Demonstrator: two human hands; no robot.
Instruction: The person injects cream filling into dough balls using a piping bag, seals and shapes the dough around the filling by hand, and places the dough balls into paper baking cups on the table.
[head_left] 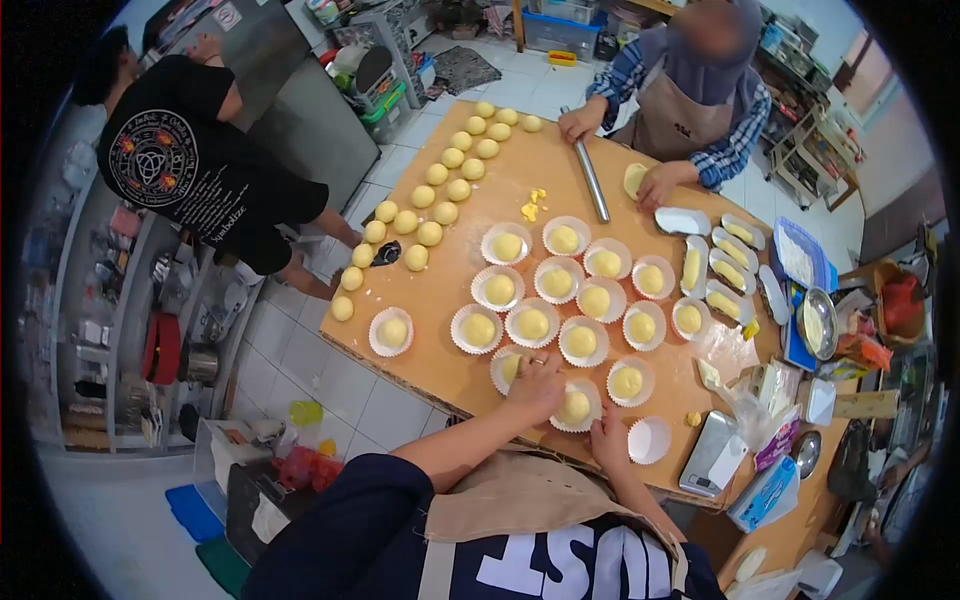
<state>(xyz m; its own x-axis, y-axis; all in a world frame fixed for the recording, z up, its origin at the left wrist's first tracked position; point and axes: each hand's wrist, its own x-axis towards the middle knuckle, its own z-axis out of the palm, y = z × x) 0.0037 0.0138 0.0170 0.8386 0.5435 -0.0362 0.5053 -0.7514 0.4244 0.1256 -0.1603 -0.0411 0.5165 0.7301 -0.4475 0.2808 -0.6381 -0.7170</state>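
Dough ball (574, 406) is sitting in a paper cup (572, 427) on the table (430, 320), between 2 hands: left hand (538, 388) curling its fingers, right hand (609, 441) bending loosely beside the rim, grips not showing clearly. Cup-arranging is apparently underway, calling next for gentle pressure.

dough balls (429, 233): pale yellow; paper cups (649, 441): white; tabletop (440, 320): tan; co-worker's sleeve (735, 140): blue plaid
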